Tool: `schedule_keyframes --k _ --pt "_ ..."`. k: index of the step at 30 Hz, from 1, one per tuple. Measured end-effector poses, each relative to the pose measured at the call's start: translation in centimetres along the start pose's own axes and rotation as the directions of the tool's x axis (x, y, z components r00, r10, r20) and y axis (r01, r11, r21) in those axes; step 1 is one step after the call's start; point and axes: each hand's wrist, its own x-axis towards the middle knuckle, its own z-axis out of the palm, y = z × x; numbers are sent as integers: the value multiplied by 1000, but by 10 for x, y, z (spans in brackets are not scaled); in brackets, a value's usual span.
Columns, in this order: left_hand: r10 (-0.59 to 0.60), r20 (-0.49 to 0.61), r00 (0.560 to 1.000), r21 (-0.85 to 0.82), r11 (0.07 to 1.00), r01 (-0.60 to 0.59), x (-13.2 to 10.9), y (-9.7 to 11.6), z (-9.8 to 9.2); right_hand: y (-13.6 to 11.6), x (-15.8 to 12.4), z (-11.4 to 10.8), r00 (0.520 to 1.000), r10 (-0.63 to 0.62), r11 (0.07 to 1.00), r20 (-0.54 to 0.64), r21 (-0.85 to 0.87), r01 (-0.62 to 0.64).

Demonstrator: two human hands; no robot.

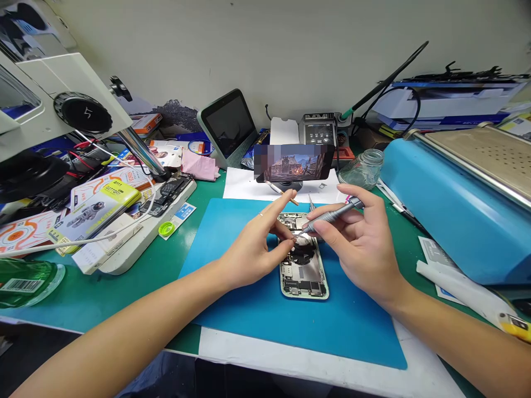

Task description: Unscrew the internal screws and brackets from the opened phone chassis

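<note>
A disassembled smartphone [305, 271] with a pale green frame lies on the blue mat, its inner parts exposed. My right hand [363, 243] grips a grey precision screwdriver [332, 216], its tip slanting down to the left over the upper part of the phone. Close to that tip, the thumb and a finger of my left hand [257, 246] come together; whatever is between them is too small to make out. A cigarette [276, 188] with an orange filter sits between the raised fingers of the same hand. Behind the screwdriver, a thin metal tool [311, 203] is partly hidden.
Beyond the mat [232, 315] a second phone [296, 163] stands propped, showing a picture. A glass jar [365, 166] and blue machine [448, 204] are on the right. Microscope [83, 110], boxes [102, 213] and green bottle [29, 284] crowd the left; a soldering station [319, 135] stands behind.
</note>
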Motion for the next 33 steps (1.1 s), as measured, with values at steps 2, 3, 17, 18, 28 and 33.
schedule_keyframes --k 2,3,17,18,28,33 --pt "3 0 1000 2 1000 -3 0 0 0 0 0 0 1000 10 1000 0 -7 -10" --pt "4 1 1000 2 1000 -4 0 0 0 0 0 0 1000 16 1000 0 -10 -16" --pt "33 13 999 -20 999 -32 -1 -3 -1 1 0 -2 1000 -2 1000 13 -20 2" --pt "31 13 999 -22 999 -31 -1 -3 -1 1 0 -2 1000 -5 1000 14 -16 6" --pt "21 15 1000 -17 1000 -20 0 -3 -1 2 0 -2 1000 -10 1000 14 -7 10" --pt "21 -1 1000 1 1000 -21 -2 -2 0 3 0 -3 1000 -6 1000 -2 -4 6"
